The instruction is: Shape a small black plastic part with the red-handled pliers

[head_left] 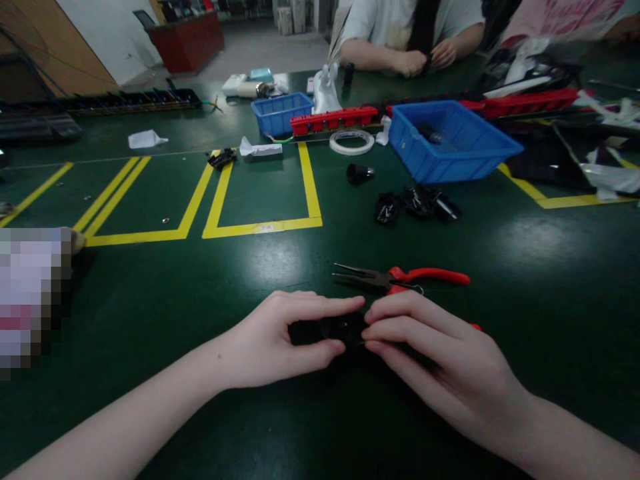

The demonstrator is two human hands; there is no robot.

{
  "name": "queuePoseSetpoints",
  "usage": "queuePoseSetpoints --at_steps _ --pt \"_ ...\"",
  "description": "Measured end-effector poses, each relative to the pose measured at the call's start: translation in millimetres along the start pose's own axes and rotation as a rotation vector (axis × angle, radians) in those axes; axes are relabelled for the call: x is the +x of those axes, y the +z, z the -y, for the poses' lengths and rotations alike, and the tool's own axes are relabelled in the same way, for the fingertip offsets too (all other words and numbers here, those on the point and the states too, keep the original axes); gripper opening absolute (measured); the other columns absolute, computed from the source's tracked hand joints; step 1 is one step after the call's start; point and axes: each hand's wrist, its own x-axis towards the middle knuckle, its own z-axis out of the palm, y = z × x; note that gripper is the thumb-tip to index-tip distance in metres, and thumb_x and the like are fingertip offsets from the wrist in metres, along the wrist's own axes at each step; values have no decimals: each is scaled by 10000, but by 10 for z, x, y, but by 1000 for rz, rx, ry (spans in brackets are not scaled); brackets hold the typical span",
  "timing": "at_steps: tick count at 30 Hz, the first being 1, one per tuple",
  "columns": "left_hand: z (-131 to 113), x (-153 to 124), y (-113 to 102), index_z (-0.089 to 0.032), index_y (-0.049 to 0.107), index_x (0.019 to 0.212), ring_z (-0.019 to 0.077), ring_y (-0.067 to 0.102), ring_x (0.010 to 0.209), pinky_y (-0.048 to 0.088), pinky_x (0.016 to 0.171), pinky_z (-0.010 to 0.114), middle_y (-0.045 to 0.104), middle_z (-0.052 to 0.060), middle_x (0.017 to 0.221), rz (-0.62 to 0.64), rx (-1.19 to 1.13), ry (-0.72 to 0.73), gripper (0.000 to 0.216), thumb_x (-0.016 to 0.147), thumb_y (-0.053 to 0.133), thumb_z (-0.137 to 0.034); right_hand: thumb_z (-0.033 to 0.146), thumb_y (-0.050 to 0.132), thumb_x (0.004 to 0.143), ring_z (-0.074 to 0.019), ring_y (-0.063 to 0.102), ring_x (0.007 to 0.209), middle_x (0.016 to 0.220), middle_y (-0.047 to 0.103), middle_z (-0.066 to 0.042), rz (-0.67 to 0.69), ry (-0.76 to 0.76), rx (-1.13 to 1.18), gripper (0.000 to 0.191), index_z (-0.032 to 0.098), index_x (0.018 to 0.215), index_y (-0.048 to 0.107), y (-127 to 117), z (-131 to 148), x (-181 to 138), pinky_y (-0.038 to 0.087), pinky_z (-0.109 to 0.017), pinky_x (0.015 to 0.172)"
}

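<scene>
Between my hands, low over the green table, is a small black part [345, 327]; its dark surface blends with the table, so its exact kind is unclear. My left hand [280, 340] holds it from the left between thumb and forefinger. From the right, the bunched fingertips of my right hand [445, 357] pinch its near end. Just beyond my right fingers lie needle-nose pliers [373, 277] with red handles, jaws pointing left and slightly apart. My right hand covers part of the lower handle.
Several black plastic pieces [419, 202] lie beyond the pliers, near a black cylindrical piece [359, 173]. Behind stand a large blue bin [450, 157], a smaller blue bin [283, 113], a tape roll [351, 142] and red strips [335, 121]. Across the table sits a person [413, 40].
</scene>
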Motion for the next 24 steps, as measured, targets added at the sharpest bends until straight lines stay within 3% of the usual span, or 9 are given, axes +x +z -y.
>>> queuePoseSetpoints --at_steps 8,15,24 --pt "18 21 8 -210 579 1363 162 664 939 517 856 266 721 36 1112 -2 5 25 465 906 652 -171 109 575 913 -158 629 865 979 672 -63 -38 -115 -153 133 178 1002 647 17 7 -81 522 -307 759" --pt "34 33 25 -220 539 1396 167 659 971 506 874 294 720 47 1146 23 82 120 492 919 643 -164 125 574 912 -167 616 882 927 664 -56 38 -34 -117 105 171 921 668 26 21 -19 520 -333 796" --pt "46 14 39 -201 557 1364 185 650 1014 502 928 342 703 61 1146 -19 201 133 439 930 618 -181 126 536 918 -184 624 891 922 677 -56 79 -47 -174 170 191 936 692 -12 45 -5 521 -370 814"
